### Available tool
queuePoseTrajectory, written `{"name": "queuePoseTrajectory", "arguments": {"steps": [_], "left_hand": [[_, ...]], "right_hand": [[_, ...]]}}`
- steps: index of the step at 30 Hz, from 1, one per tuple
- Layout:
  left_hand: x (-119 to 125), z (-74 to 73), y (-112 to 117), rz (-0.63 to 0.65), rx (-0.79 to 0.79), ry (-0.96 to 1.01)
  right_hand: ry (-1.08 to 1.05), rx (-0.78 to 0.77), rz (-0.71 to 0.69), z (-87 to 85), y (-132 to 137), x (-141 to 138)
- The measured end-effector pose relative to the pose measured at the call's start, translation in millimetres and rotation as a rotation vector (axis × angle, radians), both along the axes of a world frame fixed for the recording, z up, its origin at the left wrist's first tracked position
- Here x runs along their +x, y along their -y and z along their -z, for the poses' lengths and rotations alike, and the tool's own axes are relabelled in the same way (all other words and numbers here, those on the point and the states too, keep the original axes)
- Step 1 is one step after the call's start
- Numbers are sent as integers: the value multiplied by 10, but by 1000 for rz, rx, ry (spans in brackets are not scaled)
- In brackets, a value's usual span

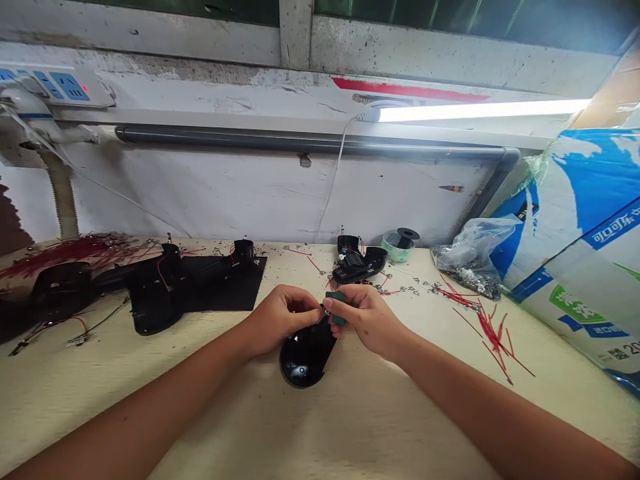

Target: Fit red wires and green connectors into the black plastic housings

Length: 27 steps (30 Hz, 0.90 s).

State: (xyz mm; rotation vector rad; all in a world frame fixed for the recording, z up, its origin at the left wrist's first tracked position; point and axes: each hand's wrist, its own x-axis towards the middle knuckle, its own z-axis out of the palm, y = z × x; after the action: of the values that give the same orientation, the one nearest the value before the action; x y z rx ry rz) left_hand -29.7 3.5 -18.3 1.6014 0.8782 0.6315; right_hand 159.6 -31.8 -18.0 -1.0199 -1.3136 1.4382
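Close work at the fingertips, above a black oval shell (pixel 305 357)

Left hand (pixel 283 320) and right hand (pixel 365 320) meet just above the shell, low over the desk (pixel 400 427). Right fingers (pixel 345 299) closed around a green block (pixel 336 308), gripping it. Left fingers (pixel 307 313) curled shut at a small metal clip (pixel 325 311) beside the block; it looks pinched, though the fingertips hide most of it.

Shell lies under the fingers and toward the person, its rounded end nearest the body and its narrow end running beneath the hands. Cannot tell whether the block touches it.

Step in hand, by judgement: fine fitting of clip and block, both hands committed. This seems to call for a steady pinch, with the hands kept close together and the small parts kept from slipping.

Left of the fingers: more black shells (pixel 155 300) with red wires on a black mat (pixel 230 283), and a tangle of red wires (pixel 75 250) further along the desk. Beyond the fingers: an open black casing (pixel 359 263) and a roll of tape (pixel 397 248). Right of the fingers: loose red wires (pixel 493 337) and a plastic bag of metal bits (pixel 473 263)
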Motion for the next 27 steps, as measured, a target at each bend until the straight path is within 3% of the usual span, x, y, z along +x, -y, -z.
{"name": "queuePoseTrajectory", "arguments": {"steps": [14,19,27], "left_hand": [[-8,11,-35,-42,-4,53],[-4,5,-33,-48,3,47],[-2,-10,-19,-71,2,27]], "right_hand": [[12,30,24,3,-16,0],[-22,42,116,-22,-38,29],[165,197,237,10,-68,89]]}}
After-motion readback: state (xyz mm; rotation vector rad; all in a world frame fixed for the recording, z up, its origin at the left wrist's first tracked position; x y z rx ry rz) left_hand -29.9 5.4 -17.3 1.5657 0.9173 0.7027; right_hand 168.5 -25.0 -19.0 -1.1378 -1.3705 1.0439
